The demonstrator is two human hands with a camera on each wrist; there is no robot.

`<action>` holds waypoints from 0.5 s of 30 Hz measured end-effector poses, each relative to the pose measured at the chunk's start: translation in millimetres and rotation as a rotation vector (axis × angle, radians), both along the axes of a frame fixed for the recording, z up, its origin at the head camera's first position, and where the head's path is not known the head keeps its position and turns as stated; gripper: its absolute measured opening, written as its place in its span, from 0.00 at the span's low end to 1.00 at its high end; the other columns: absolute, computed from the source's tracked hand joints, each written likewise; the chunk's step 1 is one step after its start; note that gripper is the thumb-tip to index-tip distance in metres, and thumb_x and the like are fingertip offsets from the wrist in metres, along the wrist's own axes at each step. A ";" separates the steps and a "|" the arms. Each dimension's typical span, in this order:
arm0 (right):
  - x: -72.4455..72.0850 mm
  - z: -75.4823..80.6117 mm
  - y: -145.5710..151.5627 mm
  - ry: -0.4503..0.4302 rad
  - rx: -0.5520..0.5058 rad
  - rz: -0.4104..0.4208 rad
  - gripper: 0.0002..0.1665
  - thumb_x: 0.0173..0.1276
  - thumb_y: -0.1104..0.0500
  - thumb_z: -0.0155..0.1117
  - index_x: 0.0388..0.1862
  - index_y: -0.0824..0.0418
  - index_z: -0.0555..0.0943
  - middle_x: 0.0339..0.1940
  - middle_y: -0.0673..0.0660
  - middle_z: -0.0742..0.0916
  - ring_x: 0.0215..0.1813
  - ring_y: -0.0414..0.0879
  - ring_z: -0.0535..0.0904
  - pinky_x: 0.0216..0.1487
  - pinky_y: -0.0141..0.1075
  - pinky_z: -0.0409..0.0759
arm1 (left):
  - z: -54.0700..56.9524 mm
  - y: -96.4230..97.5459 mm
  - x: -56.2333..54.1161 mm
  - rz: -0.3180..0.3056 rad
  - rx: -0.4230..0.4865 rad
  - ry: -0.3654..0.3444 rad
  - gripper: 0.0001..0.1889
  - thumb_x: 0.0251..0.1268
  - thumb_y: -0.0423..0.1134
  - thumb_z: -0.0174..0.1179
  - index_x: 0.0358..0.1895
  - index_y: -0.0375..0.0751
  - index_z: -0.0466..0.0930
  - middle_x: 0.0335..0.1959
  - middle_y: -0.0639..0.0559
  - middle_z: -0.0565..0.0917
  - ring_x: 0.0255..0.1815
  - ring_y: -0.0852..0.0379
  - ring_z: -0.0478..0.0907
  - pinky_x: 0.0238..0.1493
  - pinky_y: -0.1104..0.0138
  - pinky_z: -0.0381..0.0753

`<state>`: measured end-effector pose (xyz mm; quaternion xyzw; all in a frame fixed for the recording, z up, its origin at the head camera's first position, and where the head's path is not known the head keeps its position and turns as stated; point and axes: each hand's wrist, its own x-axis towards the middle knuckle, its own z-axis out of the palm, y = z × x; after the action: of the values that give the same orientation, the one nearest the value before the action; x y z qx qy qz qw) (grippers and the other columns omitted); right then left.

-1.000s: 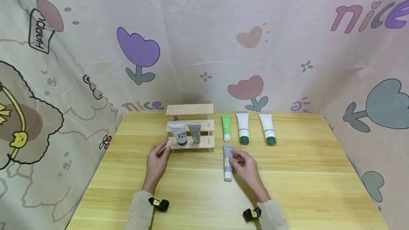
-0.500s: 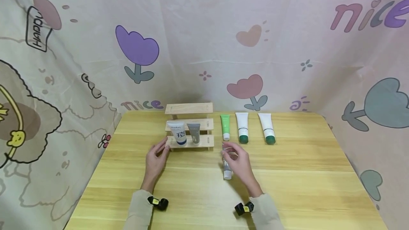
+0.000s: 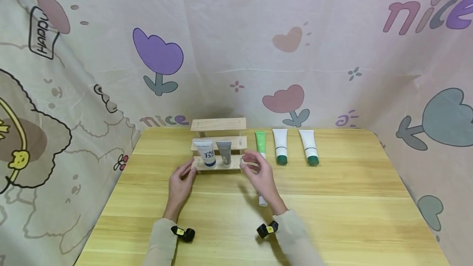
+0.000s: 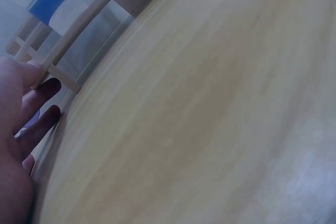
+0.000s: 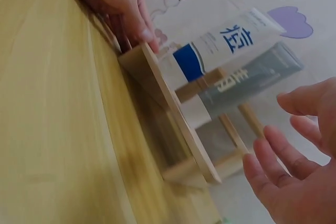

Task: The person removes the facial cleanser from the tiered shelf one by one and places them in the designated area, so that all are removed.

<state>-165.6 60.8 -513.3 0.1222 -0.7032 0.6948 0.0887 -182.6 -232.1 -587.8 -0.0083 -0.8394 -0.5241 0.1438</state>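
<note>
A three-step wooden display rack (image 3: 219, 124) stands at the back of the table. On its lowest step a white tube with blue lettering (image 3: 205, 151) and a small grey tube (image 3: 224, 151) stand upright on their caps. My left hand (image 3: 180, 188) holds the left end of that step, thumb on its edge in the left wrist view. Near the step's right end, my right hand (image 3: 261, 177) hovers with loosely bent, parted fingers and nothing between them. Beneath it lies another grey tube, mostly hidden, its white cap (image 3: 262, 201) showing.
Right of the rack lie a green tube (image 3: 260, 138), partly covered by the right hand, and two white tubes with green caps, a nearer one (image 3: 281, 139) and a farther one (image 3: 308, 139). A patterned cloth (image 3: 221, 52) hangs behind the wooden table (image 3: 351, 200).
My right hand has left the lying grey tube's side, passed over it and moved left and up to the rack's right end. The left hand keeps its place.
</note>
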 end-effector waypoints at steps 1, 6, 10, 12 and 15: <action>-2.2 -1.3 -2.7 0.000 -0.010 0.004 0.25 0.69 0.74 0.66 0.64 0.73 0.75 0.55 0.77 0.82 0.58 0.72 0.79 0.60 0.59 0.81 | 0.2 -0.1 0.1 0.002 0.001 0.001 0.20 0.76 0.44 0.62 0.67 0.45 0.80 0.57 0.44 0.86 0.68 0.45 0.77 0.81 0.48 0.48; -13.7 -7.6 -15.0 -0.016 -0.060 0.025 0.26 0.69 0.70 0.70 0.65 0.68 0.76 0.58 0.74 0.82 0.62 0.71 0.78 0.63 0.57 0.80 | -0.1 -0.4 0.3 0.002 0.004 -0.001 0.20 0.76 0.44 0.62 0.67 0.45 0.80 0.57 0.45 0.86 0.67 0.46 0.77 0.82 0.50 0.48; -19.6 -8.0 -22.6 -0.043 -0.083 0.026 0.26 0.68 0.66 0.72 0.64 0.64 0.77 0.59 0.68 0.84 0.63 0.64 0.80 0.65 0.55 0.79 | -0.9 -0.8 0.2 0.003 0.008 -0.004 0.20 0.76 0.44 0.62 0.67 0.45 0.80 0.57 0.45 0.86 0.67 0.46 0.77 0.82 0.50 0.49; -21.5 -7.0 -25.8 -0.057 -0.094 0.021 0.26 0.68 0.66 0.72 0.64 0.63 0.77 0.59 0.66 0.85 0.62 0.61 0.81 0.65 0.54 0.79 | -1.0 -1.0 0.0 0.000 0.013 0.005 0.20 0.76 0.43 0.62 0.67 0.45 0.80 0.57 0.45 0.86 0.67 0.45 0.78 0.82 0.50 0.49; -24.0 -6.1 -30.4 -0.074 -0.110 0.015 0.26 0.67 0.67 0.72 0.63 0.63 0.77 0.58 0.63 0.85 0.61 0.59 0.81 0.65 0.52 0.79 | -1.6 -1.4 -0.5 -0.002 0.018 0.020 0.20 0.75 0.42 0.63 0.66 0.44 0.81 0.56 0.45 0.87 0.67 0.45 0.77 0.81 0.50 0.49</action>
<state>-189.6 30.4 -519.3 0.0967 -0.6659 0.7370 0.0638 -183.0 -233.4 -589.4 -0.0132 -0.8331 -0.5316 0.1519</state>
